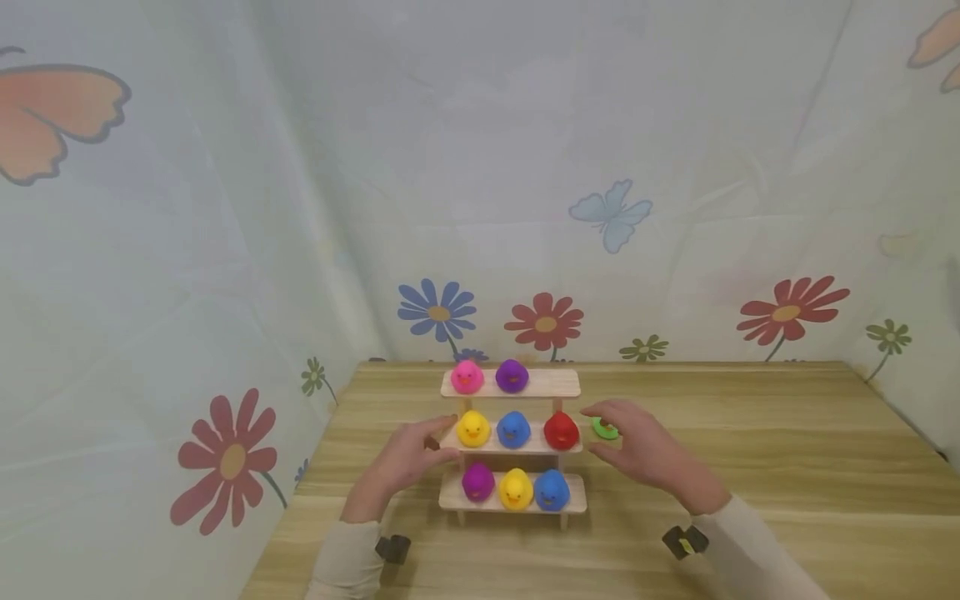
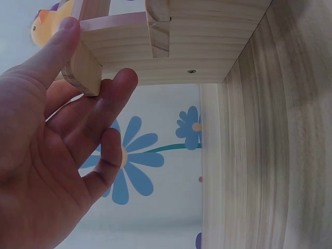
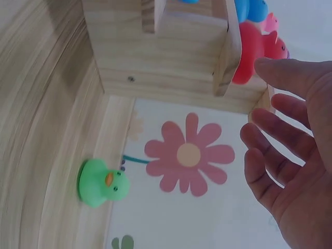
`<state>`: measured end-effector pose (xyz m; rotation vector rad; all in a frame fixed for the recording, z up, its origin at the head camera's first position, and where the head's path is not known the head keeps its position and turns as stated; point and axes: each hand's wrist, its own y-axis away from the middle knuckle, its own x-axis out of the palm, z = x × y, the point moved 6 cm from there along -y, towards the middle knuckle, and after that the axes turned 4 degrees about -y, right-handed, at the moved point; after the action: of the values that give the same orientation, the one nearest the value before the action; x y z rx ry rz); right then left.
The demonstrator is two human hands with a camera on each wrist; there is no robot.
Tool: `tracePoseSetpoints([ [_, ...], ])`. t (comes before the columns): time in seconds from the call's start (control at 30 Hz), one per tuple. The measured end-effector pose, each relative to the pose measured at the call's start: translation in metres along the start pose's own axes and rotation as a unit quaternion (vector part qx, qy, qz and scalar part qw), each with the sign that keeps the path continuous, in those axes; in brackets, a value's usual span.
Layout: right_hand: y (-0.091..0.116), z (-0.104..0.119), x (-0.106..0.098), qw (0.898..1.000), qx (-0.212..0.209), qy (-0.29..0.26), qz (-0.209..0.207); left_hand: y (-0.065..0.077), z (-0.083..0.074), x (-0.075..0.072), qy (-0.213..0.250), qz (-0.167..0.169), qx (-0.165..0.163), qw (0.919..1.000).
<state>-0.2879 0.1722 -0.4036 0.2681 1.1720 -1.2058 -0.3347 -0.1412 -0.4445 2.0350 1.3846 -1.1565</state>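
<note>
A three-tier wooden stand (image 1: 510,447) bears rubber ducks. My left hand (image 1: 405,454) grips the left end of the middle tier, thumb at its front edge and fingers behind. On that tier sit a yellow duck (image 1: 473,429), a blue duck (image 1: 513,430) and a red duck (image 1: 561,431). My right hand (image 1: 641,442) is held beside the tier's right end, fingers spread and empty. Its thumb overlaps the red duck in the right wrist view. A green duck (image 3: 101,182) stands on the table, partly hidden behind the right hand in the head view.
The top tier holds a pink duck (image 1: 467,377) and a purple duck (image 1: 512,377). On the bottom tier are a magenta duck (image 1: 477,482), a yellow duck (image 1: 516,489) and another blue duck (image 1: 552,490). A flower-printed curtain (image 1: 480,208) hangs behind the wooden table (image 1: 787,450).
</note>
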Motion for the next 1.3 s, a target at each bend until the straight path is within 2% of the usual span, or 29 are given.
tracePoseSetpoints([
  [0.2,-0.004,0.011,0.003,1.0,-0.026,-0.009,-0.015,0.0,0.0,0.001,0.001,0.004,-0.003,1.0],
  [0.63,-0.013,0.021,0.011,0.998,-0.064,-0.013,-0.02,0.0,0.0,0.0,0.002,0.006,-0.011,0.9999],
  [0.83,-0.015,0.022,0.017,0.998,-0.056,-0.007,-0.01,0.0,-0.001,0.0,0.003,0.006,-0.007,1.0],
  [1.3,-0.017,0.027,0.018,0.999,-0.045,-0.005,-0.025,0.001,-0.001,-0.001,0.004,0.007,-0.007,0.9999],
])
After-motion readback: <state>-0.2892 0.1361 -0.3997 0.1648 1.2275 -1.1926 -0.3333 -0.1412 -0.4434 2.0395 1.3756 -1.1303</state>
